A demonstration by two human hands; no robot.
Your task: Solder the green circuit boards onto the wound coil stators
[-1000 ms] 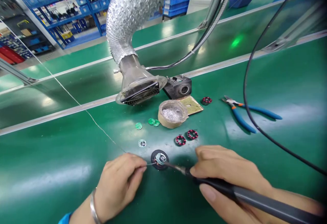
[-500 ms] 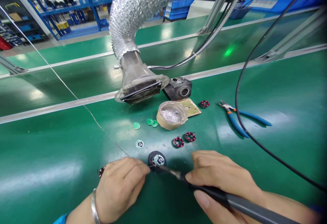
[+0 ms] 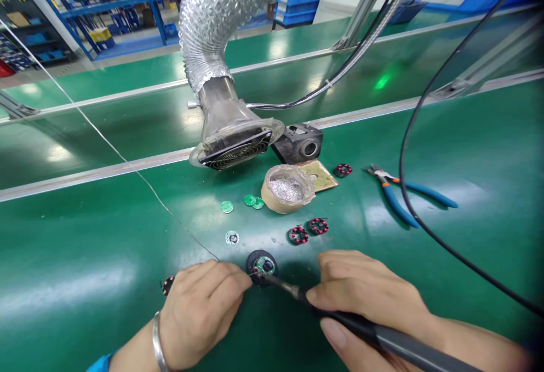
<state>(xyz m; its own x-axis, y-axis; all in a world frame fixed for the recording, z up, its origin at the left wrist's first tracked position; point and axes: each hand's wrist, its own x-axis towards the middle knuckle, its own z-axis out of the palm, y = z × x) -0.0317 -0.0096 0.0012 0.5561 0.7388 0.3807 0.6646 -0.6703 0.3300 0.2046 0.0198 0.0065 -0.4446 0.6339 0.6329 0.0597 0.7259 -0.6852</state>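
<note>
A thin solder wire runs down from the upper left into my left hand, whose fingers pinch it beside a black round holder. On that holder lies a small green circuit board. My right hand is closed round a black and grey soldering iron, its metal tip touching the lower part of the board near the wire's end. A black and copper coil part is partly hidden behind my left hand.
Beyond my hands are red-black coil rings, green discs, another board and a tub of metal shavings. A fume extractor hood hangs above. Blue-handled pliers lie right, near a black cable.
The view has shifted slightly. Both hands, the wire and the iron keep nearly the same place at the board.
</note>
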